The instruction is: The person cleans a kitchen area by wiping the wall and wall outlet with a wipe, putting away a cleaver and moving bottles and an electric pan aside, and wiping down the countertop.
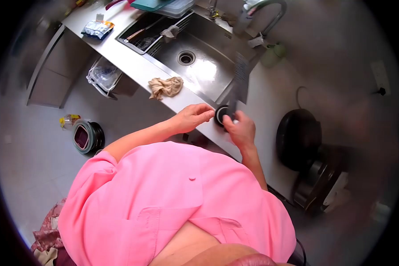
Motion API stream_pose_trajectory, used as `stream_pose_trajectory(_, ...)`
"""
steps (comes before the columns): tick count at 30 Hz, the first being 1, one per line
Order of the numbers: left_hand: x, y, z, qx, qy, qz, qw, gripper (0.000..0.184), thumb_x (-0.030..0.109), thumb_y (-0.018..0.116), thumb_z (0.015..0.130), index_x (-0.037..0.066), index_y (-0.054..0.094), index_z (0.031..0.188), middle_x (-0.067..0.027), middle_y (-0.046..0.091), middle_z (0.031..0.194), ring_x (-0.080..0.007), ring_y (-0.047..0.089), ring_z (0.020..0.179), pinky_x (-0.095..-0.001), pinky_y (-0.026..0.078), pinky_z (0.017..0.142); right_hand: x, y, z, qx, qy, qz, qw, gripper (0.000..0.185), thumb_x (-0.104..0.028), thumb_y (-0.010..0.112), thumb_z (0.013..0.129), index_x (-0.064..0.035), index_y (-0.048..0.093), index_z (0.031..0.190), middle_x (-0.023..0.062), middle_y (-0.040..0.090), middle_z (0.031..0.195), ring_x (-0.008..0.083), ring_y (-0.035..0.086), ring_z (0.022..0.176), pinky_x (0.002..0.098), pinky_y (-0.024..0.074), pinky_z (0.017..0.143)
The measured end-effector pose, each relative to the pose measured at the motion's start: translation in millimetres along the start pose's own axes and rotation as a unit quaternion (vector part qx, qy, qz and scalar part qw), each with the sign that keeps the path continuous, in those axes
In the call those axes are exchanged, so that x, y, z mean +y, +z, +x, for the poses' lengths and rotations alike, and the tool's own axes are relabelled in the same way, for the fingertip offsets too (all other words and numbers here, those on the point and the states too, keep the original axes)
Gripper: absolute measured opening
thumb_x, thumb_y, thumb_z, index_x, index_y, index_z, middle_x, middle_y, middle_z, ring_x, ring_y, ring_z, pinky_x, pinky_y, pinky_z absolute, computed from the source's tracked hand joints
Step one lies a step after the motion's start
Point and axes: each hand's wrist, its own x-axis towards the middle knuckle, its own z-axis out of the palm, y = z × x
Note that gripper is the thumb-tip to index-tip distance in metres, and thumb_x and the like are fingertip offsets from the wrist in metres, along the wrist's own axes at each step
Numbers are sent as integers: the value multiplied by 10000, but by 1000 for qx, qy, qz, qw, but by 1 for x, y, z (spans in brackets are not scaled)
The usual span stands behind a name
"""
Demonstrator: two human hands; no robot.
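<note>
My right hand (241,129) is closed around the handle end of a wide, dark grey blade (240,80), blurred, which points up beside the sink's right edge. A round black object with a pale ring (221,116) sits at the counter's front edge, partly behind the blade and right hand. My left hand (194,118) is at its left side, fingers curved together and thumb close to them; whether anything is between the fingertips is hidden. A crumpled beige cloth (165,87) lies on the counter to the upper left of my left hand.
Behind the hands is a steel sink (208,73) with a side rack (142,37) and a faucet (277,20). A packet (97,29) lies on the left counter (131,62). A lined bin (105,75) stands below. A black round item (298,139) is at right.
</note>
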Motion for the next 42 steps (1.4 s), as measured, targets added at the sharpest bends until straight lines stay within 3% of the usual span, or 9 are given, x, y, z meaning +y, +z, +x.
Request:
stream_pose_trajectory(8,-33,-115,-63,27,15,-202,979,326,317,551,931,25,611,1063,-18,618,958,-81,563,882,-247,456,801,-140,120,0,-41,-247,-41,967,327,-358,697,670,-70,547,709,71,601,662,252,608,579,374,470,516)
stream_pose_trajectory(14,-56,-257,-142,94,51,-137,985,299,271,545,928,26,602,1090,-21,620,976,-97,562,905,-248,449,809,-248,232,-3,-48,-324,22,945,434,-354,714,690,-59,630,996,56,609,700,221,620,599,338,487,529)
stream_pose_trajectory(15,-58,-280,-155,115,64,-135,982,286,267,566,915,26,617,1060,-20,628,957,-95,567,894,-242,454,798,-270,243,-5,-54,-335,45,939,381,-382,715,708,-72,623,911,59,607,700,226,617,606,339,482,538)
stream_pose_trajectory(19,-42,-366,-194,308,35,-211,927,196,210,582,897,45,578,1001,-25,601,823,-84,577,682,-233,485,634,-310,264,11,-118,-317,-13,941,336,-408,669,778,-88,568,757,70,605,695,264,613,638,372,467,565)
stream_pose_trajectory(22,-29,-445,-202,375,106,-108,914,109,166,574,892,61,541,891,24,513,642,-43,470,477,-193,400,432,-314,277,35,-105,-276,-10,955,310,-380,649,801,-79,592,750,91,623,681,279,627,658,378,477,588)
stream_pose_trajectory(25,8,-495,-195,455,118,-29,882,122,163,598,876,54,547,859,37,486,604,-31,447,465,-191,359,412,-305,295,69,-118,-173,-14,978,305,-359,627,814,-59,634,761,124,643,680,295,641,682,373,487,617)
stream_pose_trajectory(33,118,-637,-134,276,152,-111,943,235,127,525,813,-9,564,1000,7,499,684,-39,422,497,-187,317,423,-245,360,153,-70,-49,22,996,357,-356,609,806,-5,650,755,178,648,719,300,640,695,373,484,649)
stream_pose_trajectory(39,193,-738,-19,308,144,24,940,405,136,565,819,7,464,1189,-78,631,843,-76,527,593,-197,394,474,-255,359,140,-9,6,58,998,309,-316,625,811,-22,615,719,145,634,673,264,625,637,360,468,607)
stream_pose_trajectory(42,219,-790,53,313,142,32,939,307,141,575,802,28,524,1083,-84,646,834,-73,538,576,-193,398,461,-250,376,137,60,17,-6,998,258,-283,626,805,-43,618,712,126,629,655,252,619,611,359,466,596)
